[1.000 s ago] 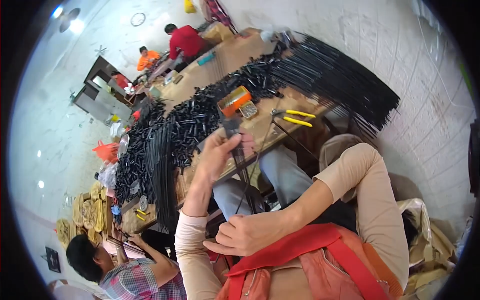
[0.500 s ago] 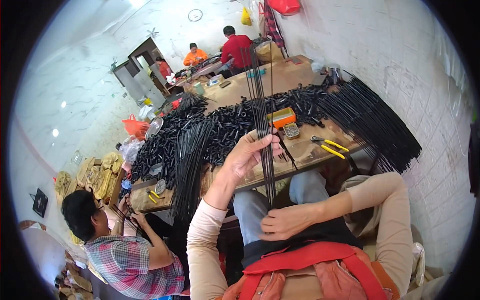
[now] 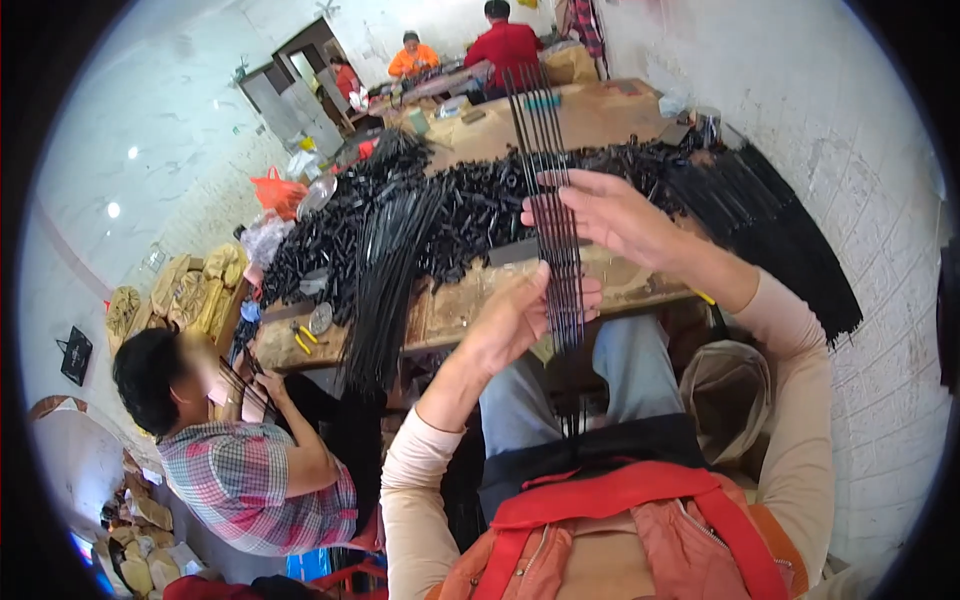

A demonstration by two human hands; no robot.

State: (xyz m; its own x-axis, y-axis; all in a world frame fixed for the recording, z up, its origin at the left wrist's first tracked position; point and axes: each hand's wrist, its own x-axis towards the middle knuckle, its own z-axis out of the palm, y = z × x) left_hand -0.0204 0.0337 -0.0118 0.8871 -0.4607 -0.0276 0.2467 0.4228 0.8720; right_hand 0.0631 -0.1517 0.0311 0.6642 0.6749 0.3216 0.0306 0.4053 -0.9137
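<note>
A small bundle of thin black rods [image 3: 556, 235] stands nearly upright in front of me, fanned a little at the top. My left hand [image 3: 510, 320] grips it low down, with the thumb on the near side and the fingers behind. Higher up, my right hand [image 3: 625, 225] holds the same rods, its fingers reaching behind them. The lower ends hang over my lap. Behind the bundle lies a heap of short black tube-like parts [image 3: 480, 215] on the wooden table [image 3: 450, 315].
A large stack of black rods [image 3: 780, 225] covers the table's right end. Another rod bundle [image 3: 385, 285] hangs over the front edge. Yellow-handled pliers [image 3: 303, 338] lie at the left, near a co-worker in a checked shirt [image 3: 250, 480]. More people work at the back.
My right hand has risen from my lap to the rods' upper part. The bundle sits lower and is more evenly spread. The view has shifted, and my arm now mostly hides the pliers at the right.
</note>
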